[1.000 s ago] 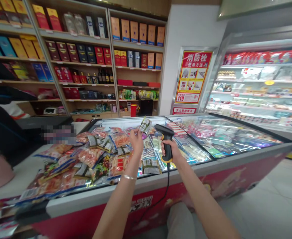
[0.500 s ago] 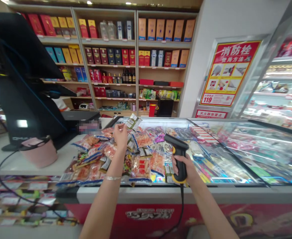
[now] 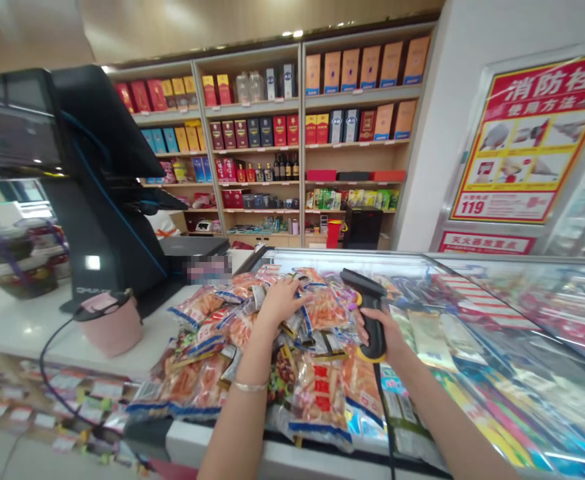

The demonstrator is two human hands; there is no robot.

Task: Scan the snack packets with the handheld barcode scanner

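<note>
My right hand (image 3: 391, 335) is wrapped round the handle of a black and yellow barcode scanner (image 3: 365, 283). The scanner's head points up and to the left, and its cable hangs down over the freezer edge. My left hand (image 3: 280, 301), a bracelet on its wrist, lies over the pile with fingers stretched out on the packets. Beneath it are clear snack packets with blue edges, one (image 3: 325, 308) just to its right. A packet with a red label (image 3: 321, 393) lies nearest me. What the left fingertips touch is partly hidden.
The pile lies on a glass-topped chest freezer (image 3: 477, 333) full of packaged goods. At left, a black checkout terminal (image 3: 107, 200) and a pink bucket-shaped container (image 3: 110, 327) stand on a white counter (image 3: 37, 320). Shelves (image 3: 252, 110) of boxes and bottles line the back.
My left hand has let go of the small green and white packet it held up and now reaches flat onto the pile. The view has shifted; my right hand still grips the scanner.
</note>
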